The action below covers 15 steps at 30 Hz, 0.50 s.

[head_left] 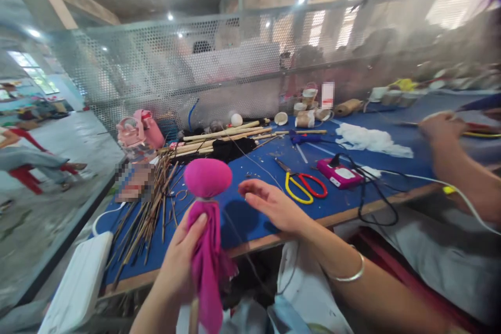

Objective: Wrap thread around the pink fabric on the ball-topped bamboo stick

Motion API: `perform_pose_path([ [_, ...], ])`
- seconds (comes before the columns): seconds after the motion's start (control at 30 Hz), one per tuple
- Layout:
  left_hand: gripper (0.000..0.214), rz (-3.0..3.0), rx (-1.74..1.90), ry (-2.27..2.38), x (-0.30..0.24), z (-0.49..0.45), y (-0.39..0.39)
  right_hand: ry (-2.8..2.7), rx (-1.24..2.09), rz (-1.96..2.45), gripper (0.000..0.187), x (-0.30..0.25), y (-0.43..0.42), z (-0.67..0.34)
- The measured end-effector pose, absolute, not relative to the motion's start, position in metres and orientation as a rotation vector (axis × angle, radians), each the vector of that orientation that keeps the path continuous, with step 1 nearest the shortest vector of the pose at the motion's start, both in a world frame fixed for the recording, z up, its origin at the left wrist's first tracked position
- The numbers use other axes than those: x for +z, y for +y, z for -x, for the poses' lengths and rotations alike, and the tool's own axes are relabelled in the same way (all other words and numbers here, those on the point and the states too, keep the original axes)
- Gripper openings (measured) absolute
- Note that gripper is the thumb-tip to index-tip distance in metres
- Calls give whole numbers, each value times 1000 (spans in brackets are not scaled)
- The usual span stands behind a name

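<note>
Fingers (198, 224) of my left hand (178, 266) clamped on pink cloth doll (207, 180) held over desk (344, 201) edge, right hand (274, 206) spread apart beside it; mid-dressing I judge, next needs a pinch at the neck.

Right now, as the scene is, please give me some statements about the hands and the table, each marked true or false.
1. The left hand grips the pink cloth doll below its round head. True.
2. The right hand holds the scissors. False: it is open and empty; the scissors lie on the blue table.
3. The scissors have one yellow and one red handle. True.
4. The thin sticks lie right of the scissors. False: they lie left, beyond the doll.
</note>
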<state>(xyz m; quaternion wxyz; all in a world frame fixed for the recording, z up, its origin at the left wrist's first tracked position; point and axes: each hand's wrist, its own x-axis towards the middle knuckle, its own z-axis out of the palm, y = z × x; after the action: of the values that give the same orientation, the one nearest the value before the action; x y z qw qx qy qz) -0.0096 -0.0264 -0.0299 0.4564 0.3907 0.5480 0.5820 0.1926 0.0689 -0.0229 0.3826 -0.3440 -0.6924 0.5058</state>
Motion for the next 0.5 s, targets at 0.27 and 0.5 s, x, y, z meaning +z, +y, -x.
perform_pose_path([
  [0.27,32,-1216,1388,1288,-37,-15,-8,-1523,1739,543,44,-26,54,-148],
  [0.5,30,-1195,1371,1332,-44,-13,-9,-1415,1628,777,48,-26,49,-161],
])
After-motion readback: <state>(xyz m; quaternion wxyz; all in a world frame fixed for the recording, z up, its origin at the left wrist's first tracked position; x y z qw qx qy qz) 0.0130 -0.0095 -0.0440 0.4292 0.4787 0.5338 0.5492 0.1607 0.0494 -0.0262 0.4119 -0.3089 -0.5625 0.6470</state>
